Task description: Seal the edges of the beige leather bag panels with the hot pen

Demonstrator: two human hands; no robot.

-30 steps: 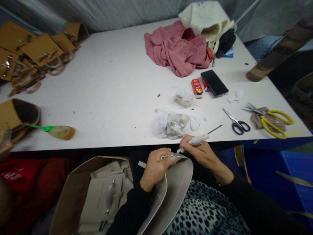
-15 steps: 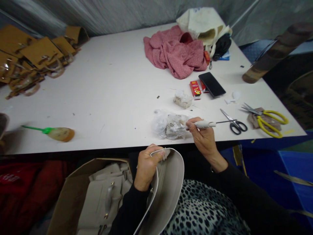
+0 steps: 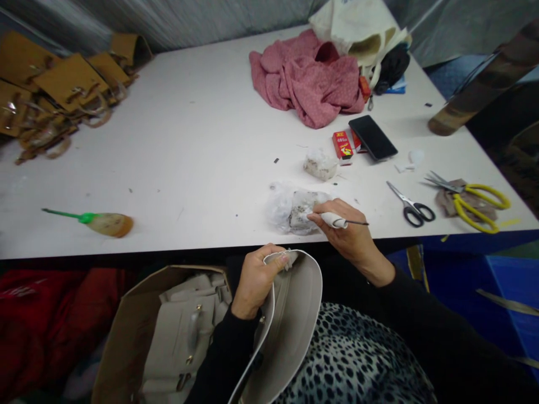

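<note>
My left hand [image 3: 257, 280] is closed on the upper rim of a light grey bag [image 3: 295, 320], which hangs open below the table's front edge. In my right hand [image 3: 347, 233] is a thin dark rod with a white wrapped handle [image 3: 334, 220], held between thumb and fingers. The tip of this tool is at a smudged white block [image 3: 301, 210] wrapped in clear plastic, near the front edge of the table. Just behind it sits a second smudged white lump [image 3: 320, 165].
On the white table [image 3: 189, 151] lie black scissors [image 3: 410, 205], yellow-handled scissors [image 3: 475, 202], a phone [image 3: 373, 138], a red box [image 3: 342, 147], pink cloth [image 3: 307, 78], a green-tipped bottle [image 3: 107, 223] and brown bags [image 3: 71, 84]. A carton [image 3: 122, 331] of grey bags stands below.
My right hand has moved slightly left relative to the plastic-wrapped block, and the tool has turned in its grip. My left hand still grips the bag. The whole view has shifted a little.
</note>
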